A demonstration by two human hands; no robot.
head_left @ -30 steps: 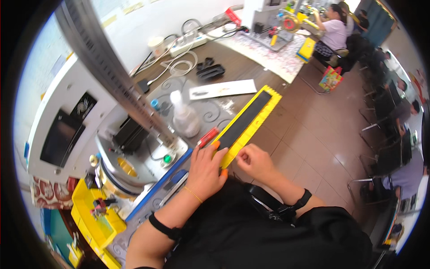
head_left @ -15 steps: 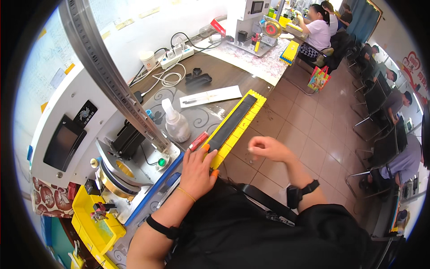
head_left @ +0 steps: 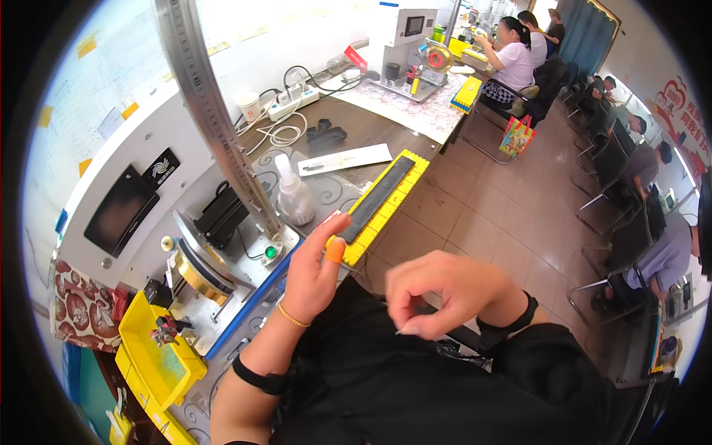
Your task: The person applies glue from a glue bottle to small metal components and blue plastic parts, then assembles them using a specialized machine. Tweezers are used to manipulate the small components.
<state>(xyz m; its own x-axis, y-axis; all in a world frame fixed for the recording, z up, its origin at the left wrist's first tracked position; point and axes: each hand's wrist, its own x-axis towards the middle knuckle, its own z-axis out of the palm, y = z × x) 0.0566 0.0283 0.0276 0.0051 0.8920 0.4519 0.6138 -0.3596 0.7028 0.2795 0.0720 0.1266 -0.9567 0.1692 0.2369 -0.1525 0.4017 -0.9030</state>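
My left hand [head_left: 315, 268], with an orange finger cover, stands on edge at the near end of a long yellow tray [head_left: 361, 247]. Its fingers are stretched out and I see nothing held in them. A dark grey strip [head_left: 380, 199] lies along the tray. My right hand [head_left: 445, 291] is in front of my body, to the right of the tray's near end. Thumb and forefinger are pinched together; a tiny thin thing shows at their tips, too small to name. Behind my left hand stands a cloudy white squeeze bottle [head_left: 294, 198].
At the left is a machine with a dark screen [head_left: 121, 209], a ruled metal column [head_left: 215, 111] and a round brass-coloured part [head_left: 199, 278]. A yellow bin [head_left: 159, 356] sits below it. A white card [head_left: 345, 159], cables and a power strip [head_left: 294, 101] lie farther back. Several people sit beyond.
My left hand has lifted off the near end of the tray and turned on edge. My right hand, pinched, has come nearer my body. The view has shifted slightly.
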